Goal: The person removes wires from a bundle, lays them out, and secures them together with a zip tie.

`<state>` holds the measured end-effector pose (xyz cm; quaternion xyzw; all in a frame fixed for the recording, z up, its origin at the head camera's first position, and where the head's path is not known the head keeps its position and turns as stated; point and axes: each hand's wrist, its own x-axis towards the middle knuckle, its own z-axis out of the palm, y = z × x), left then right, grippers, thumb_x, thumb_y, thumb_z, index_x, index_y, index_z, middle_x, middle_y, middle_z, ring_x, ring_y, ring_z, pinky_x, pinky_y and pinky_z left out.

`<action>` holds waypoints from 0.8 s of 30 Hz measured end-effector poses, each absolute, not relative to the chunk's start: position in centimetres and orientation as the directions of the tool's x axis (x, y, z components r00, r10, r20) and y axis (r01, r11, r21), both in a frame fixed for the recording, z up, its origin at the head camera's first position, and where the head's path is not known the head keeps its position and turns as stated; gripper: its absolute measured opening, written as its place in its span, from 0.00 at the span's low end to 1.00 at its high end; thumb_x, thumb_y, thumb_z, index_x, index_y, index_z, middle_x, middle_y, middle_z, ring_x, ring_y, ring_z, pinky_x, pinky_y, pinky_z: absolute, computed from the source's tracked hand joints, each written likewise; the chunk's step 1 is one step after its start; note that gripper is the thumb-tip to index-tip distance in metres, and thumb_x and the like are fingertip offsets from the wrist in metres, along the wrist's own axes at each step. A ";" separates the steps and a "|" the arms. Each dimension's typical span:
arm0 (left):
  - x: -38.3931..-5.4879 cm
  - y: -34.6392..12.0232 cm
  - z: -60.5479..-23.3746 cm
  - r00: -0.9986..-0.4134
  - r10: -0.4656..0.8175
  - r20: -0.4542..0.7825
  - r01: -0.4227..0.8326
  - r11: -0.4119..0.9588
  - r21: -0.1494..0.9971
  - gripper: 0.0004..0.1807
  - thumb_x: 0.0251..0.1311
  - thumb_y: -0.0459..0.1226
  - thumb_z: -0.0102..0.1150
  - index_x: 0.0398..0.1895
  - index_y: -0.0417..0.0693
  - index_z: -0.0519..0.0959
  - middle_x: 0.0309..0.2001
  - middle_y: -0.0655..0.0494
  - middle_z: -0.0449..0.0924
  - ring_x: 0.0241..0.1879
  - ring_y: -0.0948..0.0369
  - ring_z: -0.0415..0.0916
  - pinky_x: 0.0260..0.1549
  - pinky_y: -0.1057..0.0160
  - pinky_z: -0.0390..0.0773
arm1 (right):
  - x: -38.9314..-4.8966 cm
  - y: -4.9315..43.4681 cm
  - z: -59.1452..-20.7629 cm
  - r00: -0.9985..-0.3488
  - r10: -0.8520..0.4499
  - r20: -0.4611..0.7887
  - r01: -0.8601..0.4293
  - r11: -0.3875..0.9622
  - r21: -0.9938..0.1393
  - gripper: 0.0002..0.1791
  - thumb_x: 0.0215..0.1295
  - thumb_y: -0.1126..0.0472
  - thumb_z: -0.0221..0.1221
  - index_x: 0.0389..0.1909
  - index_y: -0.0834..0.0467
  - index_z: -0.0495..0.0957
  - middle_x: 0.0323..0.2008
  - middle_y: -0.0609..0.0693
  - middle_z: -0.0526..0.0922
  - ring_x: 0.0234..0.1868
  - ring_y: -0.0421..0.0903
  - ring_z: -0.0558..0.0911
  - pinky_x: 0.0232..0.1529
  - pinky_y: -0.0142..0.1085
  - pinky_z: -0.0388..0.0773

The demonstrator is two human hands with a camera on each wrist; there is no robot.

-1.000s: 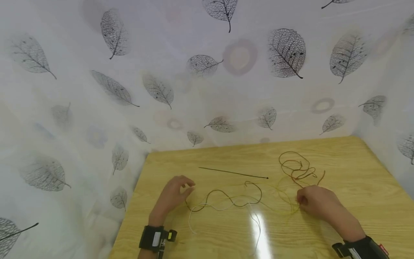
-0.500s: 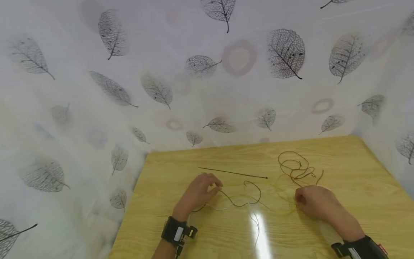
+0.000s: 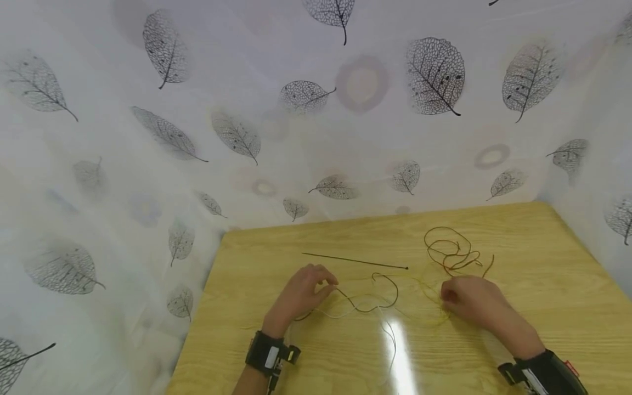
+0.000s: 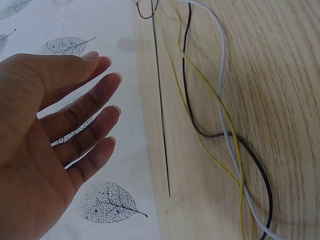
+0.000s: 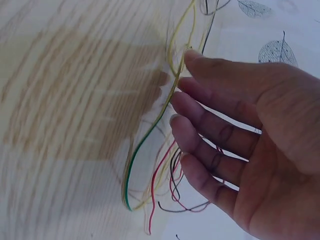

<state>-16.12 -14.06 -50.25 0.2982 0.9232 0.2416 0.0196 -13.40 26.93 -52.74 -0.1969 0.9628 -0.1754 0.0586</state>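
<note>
Judging cord-separating step in hand. Right hand, over table, seems to pinch yellow-green cord, though I can't see contact clearly. Left hand holds nothing, fingers extended near dark cord. Next calls for light pull, I reckon, avoiding snags.

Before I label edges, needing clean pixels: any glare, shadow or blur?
Head: white glare streak on the glossy yellow wood-grain table; right wrist: brown shadow beside the bare right hand; left wrist: the thin white cord looks fairly sharp.
</note>
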 end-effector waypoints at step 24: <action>-16.5 -13.9 -49.8 -0.778 0.608 0.162 0.605 0.653 0.457 0.06 0.68 0.37 0.66 0.45 0.50 0.88 0.42 0.63 0.86 0.42 0.58 0.82 0.42 0.66 0.79 | -14.1 27.8 -47.8 -0.910 -0.306 0.280 -0.379 0.887 -0.264 0.10 0.61 0.67 0.69 0.43 0.57 0.87 0.30 0.49 0.87 0.18 0.39 0.72 0.15 0.33 0.62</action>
